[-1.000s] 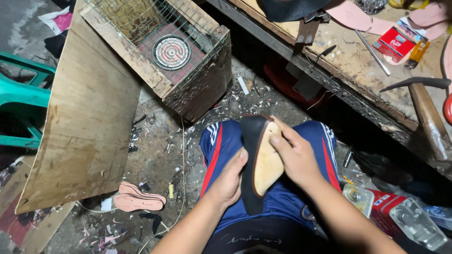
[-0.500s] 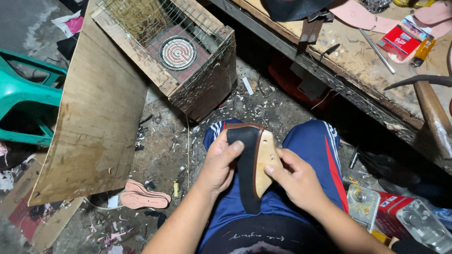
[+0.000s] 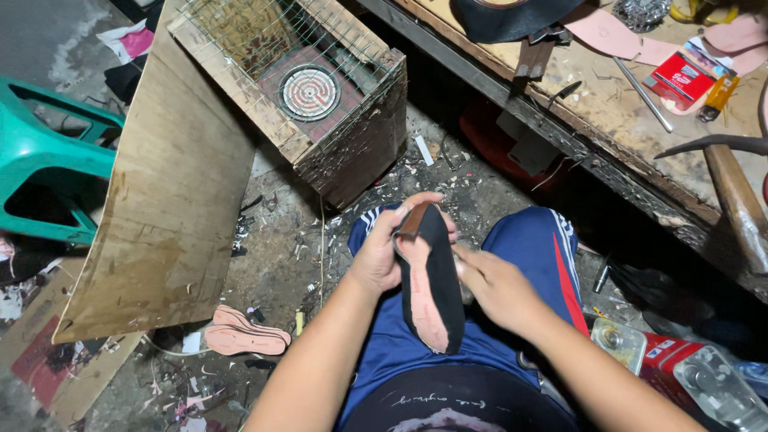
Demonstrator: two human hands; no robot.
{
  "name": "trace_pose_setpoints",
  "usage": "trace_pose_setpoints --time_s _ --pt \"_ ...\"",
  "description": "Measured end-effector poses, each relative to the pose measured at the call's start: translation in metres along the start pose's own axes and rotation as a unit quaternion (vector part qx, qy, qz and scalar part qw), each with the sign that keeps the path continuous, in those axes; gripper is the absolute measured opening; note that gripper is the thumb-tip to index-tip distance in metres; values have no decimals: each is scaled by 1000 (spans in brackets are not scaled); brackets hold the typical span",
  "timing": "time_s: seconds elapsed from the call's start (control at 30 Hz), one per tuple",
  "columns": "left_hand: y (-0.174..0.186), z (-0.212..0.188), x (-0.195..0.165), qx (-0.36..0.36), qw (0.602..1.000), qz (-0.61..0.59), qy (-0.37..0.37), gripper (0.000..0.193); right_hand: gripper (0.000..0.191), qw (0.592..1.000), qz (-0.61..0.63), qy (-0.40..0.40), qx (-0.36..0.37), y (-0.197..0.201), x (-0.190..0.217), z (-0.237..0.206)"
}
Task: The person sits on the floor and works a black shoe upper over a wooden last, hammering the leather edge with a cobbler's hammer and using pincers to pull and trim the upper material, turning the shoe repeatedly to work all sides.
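I hold a shoe sole (image 3: 430, 280) over my lap, black at its edge with a pink inner face turned up. My left hand (image 3: 387, 248) grips its upper end, fingers curled over the tip. My right hand (image 3: 494, 288) presses against its right edge, fingers closed on the black rim. Blue track trousers with red and white stripes cover my legs (image 3: 552, 256) beneath it.
A wooden box with wire mesh and a round coil heater (image 3: 310, 92) stands ahead. A plywood board (image 3: 172, 200) leans left, beside a green plastic stool (image 3: 48, 160). Pink insoles (image 3: 244, 336) lie on the littered floor. A workbench (image 3: 608, 112) with a hammer (image 3: 732, 188) runs along the right.
The sole has been turned over: its tan side showed before, its pink face shows now. My left hand moved up to the tip, my right hand shifted to the side edge.
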State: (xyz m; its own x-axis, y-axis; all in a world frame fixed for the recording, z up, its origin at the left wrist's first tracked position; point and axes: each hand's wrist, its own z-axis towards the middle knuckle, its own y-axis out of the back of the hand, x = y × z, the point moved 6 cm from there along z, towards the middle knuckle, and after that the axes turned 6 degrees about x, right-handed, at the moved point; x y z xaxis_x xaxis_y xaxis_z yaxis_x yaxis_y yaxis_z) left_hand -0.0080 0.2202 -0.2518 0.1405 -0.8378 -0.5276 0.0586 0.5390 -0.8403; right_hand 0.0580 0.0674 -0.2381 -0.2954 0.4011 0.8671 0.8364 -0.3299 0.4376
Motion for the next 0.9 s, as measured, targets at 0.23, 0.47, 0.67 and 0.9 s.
trace_pose_setpoints --time_s 0.23,0.47,0.67,0.9 --pt "54 0 9 -250 966 54 44 44 58 957 -278 -74 -42 36 -63 -107" --pt "67 3 -4 -184 978 92 -15 28 52 902 -159 -399 48 18 -151 -169" --pt "43 10 10 -182 978 101 27 27 50 965 153 -200 68 23 -62 -113" --pt "7 17 11 -122 975 180 39 30 56 805 531 -131 229 -9 26 -61"
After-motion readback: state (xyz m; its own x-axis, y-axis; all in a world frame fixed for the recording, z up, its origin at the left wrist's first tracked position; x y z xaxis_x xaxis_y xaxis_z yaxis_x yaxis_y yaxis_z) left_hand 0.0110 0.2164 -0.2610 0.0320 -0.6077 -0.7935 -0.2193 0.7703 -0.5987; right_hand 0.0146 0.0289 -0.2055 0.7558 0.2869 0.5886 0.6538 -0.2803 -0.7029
